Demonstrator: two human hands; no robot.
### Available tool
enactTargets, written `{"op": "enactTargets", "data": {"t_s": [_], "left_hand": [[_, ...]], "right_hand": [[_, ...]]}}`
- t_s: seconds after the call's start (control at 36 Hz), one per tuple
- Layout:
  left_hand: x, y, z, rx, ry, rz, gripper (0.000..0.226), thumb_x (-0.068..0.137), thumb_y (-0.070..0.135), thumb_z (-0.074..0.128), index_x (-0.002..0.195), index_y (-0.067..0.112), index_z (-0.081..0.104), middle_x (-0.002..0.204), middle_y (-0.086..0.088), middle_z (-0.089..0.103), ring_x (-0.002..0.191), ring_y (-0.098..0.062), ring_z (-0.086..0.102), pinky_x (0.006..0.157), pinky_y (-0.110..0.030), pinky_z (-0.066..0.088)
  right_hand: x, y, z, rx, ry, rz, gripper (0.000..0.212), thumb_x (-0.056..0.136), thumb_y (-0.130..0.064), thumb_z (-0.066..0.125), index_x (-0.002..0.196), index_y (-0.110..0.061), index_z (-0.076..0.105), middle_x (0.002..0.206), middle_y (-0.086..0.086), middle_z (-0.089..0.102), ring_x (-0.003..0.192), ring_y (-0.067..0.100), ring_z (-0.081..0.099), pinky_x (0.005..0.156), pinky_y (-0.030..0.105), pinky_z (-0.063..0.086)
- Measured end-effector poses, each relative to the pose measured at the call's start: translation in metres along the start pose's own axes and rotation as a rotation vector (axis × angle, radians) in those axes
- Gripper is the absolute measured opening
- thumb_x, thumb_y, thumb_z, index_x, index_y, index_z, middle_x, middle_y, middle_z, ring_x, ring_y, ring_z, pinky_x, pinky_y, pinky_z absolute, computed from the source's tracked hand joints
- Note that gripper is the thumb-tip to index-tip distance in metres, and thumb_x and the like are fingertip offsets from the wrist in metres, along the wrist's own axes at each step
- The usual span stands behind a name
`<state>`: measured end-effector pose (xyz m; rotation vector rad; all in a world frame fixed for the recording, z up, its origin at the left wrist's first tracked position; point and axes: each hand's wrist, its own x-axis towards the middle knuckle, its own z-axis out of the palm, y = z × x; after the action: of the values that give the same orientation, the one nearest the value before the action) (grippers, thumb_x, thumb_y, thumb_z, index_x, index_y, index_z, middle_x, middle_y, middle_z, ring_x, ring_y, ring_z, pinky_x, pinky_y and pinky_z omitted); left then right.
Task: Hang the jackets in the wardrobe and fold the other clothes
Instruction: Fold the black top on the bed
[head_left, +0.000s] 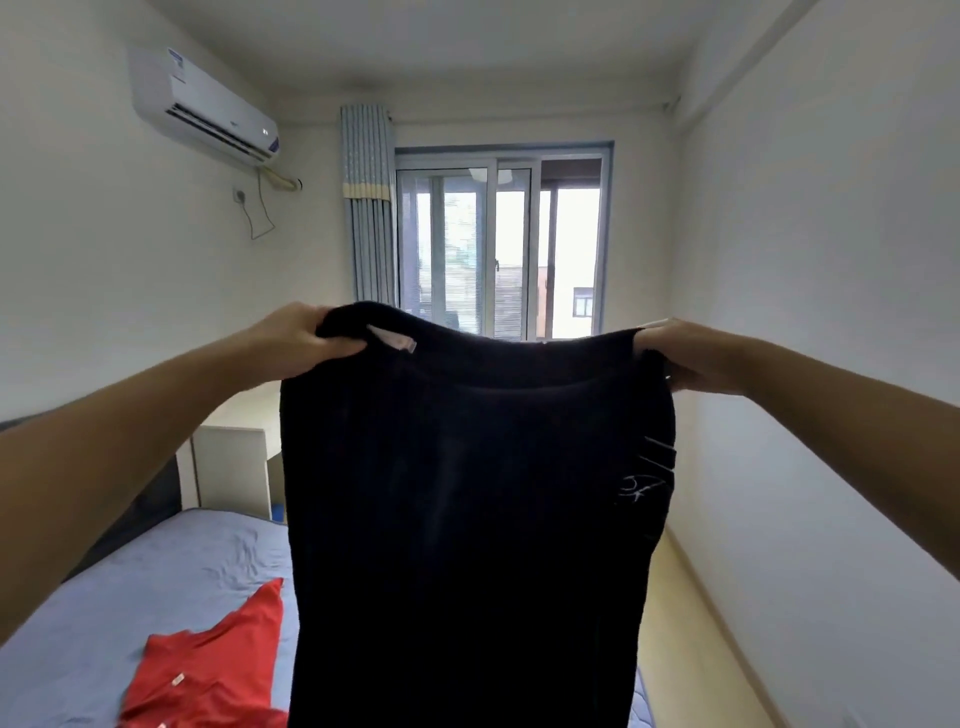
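The left hand (304, 338) and right hand (691, 356) hold a black garment (467, 493) up by its top edge, fingers curled round a corner each. It hangs above the bed (130, 597), where a red shirt (208, 670) lies spread.

Filled the lower left of the frame: a bed (130, 587) under a blue-grey sheet (228, 551), faintly creased near its middle. Backed at the left edge by a dark headboard (150, 506). Lay spread flat on the sheet at the bottom left: a red shirt (218, 665), one sleeve pointing up toward the frame's centre, small pale labels (178, 679) showing on it. Ran along the lower right, beside the bed: a pale yellow wooden floor (675, 623), meeting the white wall (810, 519).
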<state>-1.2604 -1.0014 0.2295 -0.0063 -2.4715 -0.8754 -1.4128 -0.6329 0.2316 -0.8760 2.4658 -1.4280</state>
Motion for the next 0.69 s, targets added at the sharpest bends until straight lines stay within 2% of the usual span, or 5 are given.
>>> {"op": "enactTargets", "data": {"t_s": [0.14, 0.25, 0.44, 0.56, 0.69], "left_hand": [[0.0, -0.007, 0.002, -0.224, 0.141, 0.004, 0.013, 0.095, 0.024, 0.057, 0.105, 0.019, 0.064, 0.103, -0.007, 0.067, 0.093, -0.02, 0.064, 0.08, -0.033, 0.052], [0.0, -0.014, 0.004, 0.254, 0.325, 0.185, 0.021, 0.093, 0.031, 0.058, 0.098, 0.011, 0.063, 0.089, -0.006, 0.065, 0.081, -0.024, 0.06, 0.076, -0.037, 0.046], [-0.018, -0.039, -0.004, 1.032, 0.135, 0.691, 0.055, 0.069, 0.065, 0.067, 0.093, 0.016, 0.056, 0.048, 0.004, 0.057, 0.036, -0.022, 0.055, 0.039, -0.02, 0.032], [-0.016, -0.051, 0.014, 0.974, 0.045, 0.523, 0.026, 0.076, 0.025, 0.069, 0.097, 0.013, 0.058, 0.075, -0.005, 0.067, 0.057, -0.028, 0.063, 0.049, -0.032, 0.045], [-0.012, -0.058, 0.036, 1.188, 0.061, 0.174, 0.029, 0.095, 0.019, 0.037, 0.113, 0.004, 0.054, 0.107, -0.017, 0.054, 0.088, -0.033, 0.061, 0.067, -0.037, 0.047]], "right_hand": [[0.007, 0.003, 0.012, 0.122, 0.094, 0.068, 0.019, 0.094, -0.02, 0.043, 0.082, -0.012, 0.055, 0.061, 0.003, 0.057, 0.058, 0.016, 0.056, 0.053, 0.027, 0.045], [0.012, 0.006, 0.01, -0.047, 0.104, -0.153, 0.029, 0.096, -0.037, 0.05, 0.086, -0.015, 0.064, 0.07, 0.002, 0.066, 0.064, 0.016, 0.064, 0.056, 0.024, 0.049], [0.006, 0.033, 0.007, -0.738, -0.02, -0.443, 0.033, 0.068, -0.04, 0.082, 0.092, -0.03, 0.062, 0.077, -0.024, 0.062, 0.074, -0.01, 0.06, 0.061, 0.0, 0.041], [0.008, 0.056, 0.012, -0.816, -0.14, -0.281, 0.013, 0.079, -0.025, 0.077, 0.085, -0.022, 0.067, 0.069, -0.02, 0.061, 0.062, -0.014, 0.057, 0.058, 0.001, 0.039], [0.002, 0.067, 0.023, -0.203, -0.243, -0.171, 0.013, 0.091, -0.011, 0.061, 0.103, -0.014, 0.067, 0.093, -0.003, 0.073, 0.09, 0.009, 0.069, 0.074, 0.019, 0.054]]}}
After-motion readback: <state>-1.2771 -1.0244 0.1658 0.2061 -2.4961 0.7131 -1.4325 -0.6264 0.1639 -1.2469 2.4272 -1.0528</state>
